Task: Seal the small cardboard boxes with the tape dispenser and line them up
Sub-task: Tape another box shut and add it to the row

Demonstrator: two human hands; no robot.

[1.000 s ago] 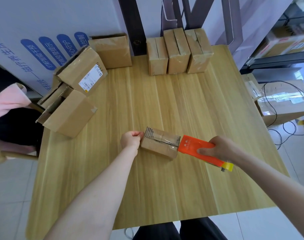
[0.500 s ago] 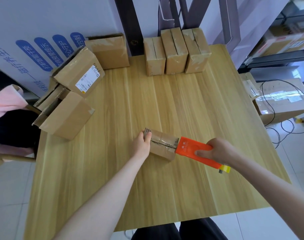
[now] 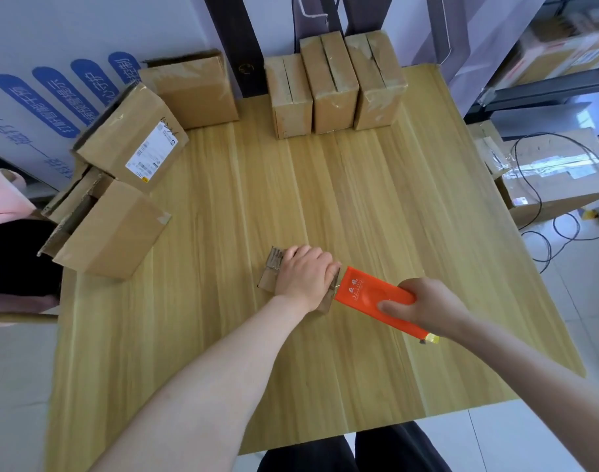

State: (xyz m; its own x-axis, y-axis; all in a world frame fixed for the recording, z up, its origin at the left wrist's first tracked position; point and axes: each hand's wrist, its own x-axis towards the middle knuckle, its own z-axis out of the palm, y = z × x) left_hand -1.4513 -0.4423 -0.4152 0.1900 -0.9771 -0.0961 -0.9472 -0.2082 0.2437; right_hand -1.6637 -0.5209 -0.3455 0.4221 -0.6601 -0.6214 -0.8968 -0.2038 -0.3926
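Note:
A small cardboard box lies near the middle of the wooden table. My left hand presses flat on top of it and covers most of it. My right hand grips the orange tape dispenser, whose front end meets the box's right end. Three small taped boxes stand side by side in a row at the table's far edge.
Larger cardboard boxes are piled along the table's left edge, and another stands at the far left. On the floor to the right sits a big box with black cables. A shelf is at the far right.
My left hand has moved from the box's left end onto its top, pressing it down. The dispenser stays at the box's right end in my right hand.

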